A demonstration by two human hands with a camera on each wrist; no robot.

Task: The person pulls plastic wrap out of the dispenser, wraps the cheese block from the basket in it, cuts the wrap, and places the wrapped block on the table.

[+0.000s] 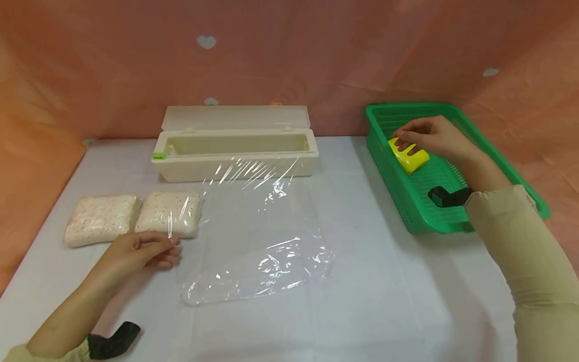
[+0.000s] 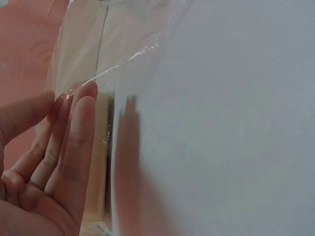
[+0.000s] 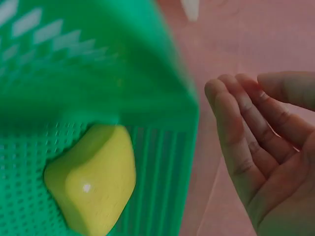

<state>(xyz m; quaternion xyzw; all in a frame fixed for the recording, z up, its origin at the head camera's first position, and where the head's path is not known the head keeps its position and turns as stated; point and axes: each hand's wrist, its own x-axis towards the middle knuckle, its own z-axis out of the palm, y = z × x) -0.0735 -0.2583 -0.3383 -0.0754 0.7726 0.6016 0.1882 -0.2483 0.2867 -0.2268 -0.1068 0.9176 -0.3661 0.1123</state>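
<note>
My left hand [image 1: 137,251] pinches the left edge of a sheet of clear cling film [image 1: 267,216] between thumb and fingertips. The film stretches from the front of an open cream dispenser box [image 1: 237,168] across the white table. Just behind that hand sit two pale, speckled, cushion-shaped blocks, the left one [image 1: 101,218] and the right one [image 1: 165,211]. My right hand [image 1: 436,137] hovers over a green basket [image 1: 393,178] with its fingers extended and nothing between them. Below it, inside the basket, a smooth yellow block [image 3: 98,182] lies tilted against the wall.
The dispenser's lid [image 1: 235,118] is raised at the back, with a small green slider [image 1: 159,156] at the box's left end. A pinkish cloth [image 1: 271,60] with white hearts hangs behind the table. The basket occupies the right side.
</note>
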